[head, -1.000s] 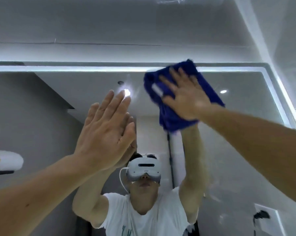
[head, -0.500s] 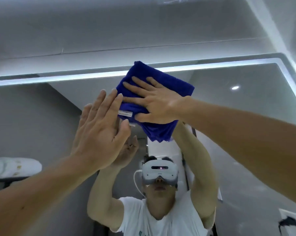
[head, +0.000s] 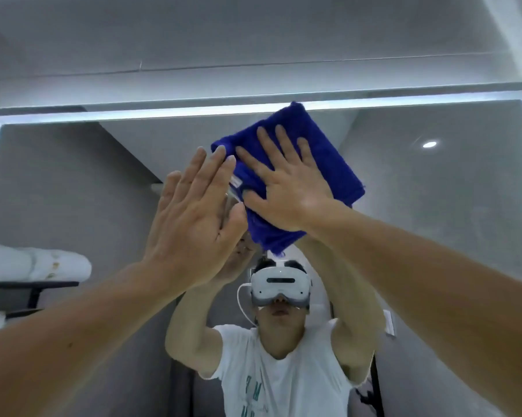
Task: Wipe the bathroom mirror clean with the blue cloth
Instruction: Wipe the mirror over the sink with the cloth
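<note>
The bathroom mirror (head: pixel 434 221) fills most of the view, with a lit strip along its top and left edges. A folded blue cloth (head: pixel 323 152) lies flat against the glass just below the top edge, near the middle. My right hand (head: pixel 287 188) presses on the cloth with fingers spread, palm flat. My left hand (head: pixel 193 218) is raised flat beside it on the left, fingers together and straight, its fingertips at the cloth's left edge. It holds nothing. The glass reflects both arms and a person in a white shirt and headset.
A grey wall (head: pixel 253 40) rises above the mirror, and a pale corner runs up at the far right. Reflected in the glass are a rolled white towel (head: pixel 34 264) on a dark shelf at the left and a ceiling spotlight (head: pixel 429 144) at the right.
My right hand and the cloth swept left along the mirror's top, then came back right a little and turned. My left hand stayed raised beside it.
</note>
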Tool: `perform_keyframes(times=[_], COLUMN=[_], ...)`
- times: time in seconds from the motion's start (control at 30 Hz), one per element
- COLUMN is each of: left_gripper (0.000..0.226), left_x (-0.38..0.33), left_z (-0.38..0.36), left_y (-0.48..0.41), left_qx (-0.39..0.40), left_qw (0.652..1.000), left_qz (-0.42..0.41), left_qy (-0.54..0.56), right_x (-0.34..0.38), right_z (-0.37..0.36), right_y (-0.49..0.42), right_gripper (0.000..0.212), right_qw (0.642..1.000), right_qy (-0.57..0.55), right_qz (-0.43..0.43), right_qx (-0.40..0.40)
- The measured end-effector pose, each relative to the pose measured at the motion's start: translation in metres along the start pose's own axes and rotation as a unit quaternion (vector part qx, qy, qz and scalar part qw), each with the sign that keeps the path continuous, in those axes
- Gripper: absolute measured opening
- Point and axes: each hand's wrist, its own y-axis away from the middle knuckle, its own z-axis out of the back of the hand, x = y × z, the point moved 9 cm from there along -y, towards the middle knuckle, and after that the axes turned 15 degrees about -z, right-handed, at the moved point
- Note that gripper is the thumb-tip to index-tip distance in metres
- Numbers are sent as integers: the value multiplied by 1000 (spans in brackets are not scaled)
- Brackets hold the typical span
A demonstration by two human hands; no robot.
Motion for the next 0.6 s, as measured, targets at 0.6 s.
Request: perform_keyframes(times=[0.6], left_gripper=[67], left_x=[-76], left_z=[-44], left_y=[30], left_qx=[29], left_qw=[999], left_qz=[10], left_qy=[35], right_x=[-106], right_z=[-3], right_y=[99], right_gripper=[68], right_qw=[992], right_qy=[35], right_qz=[-124], right_qx=[0])
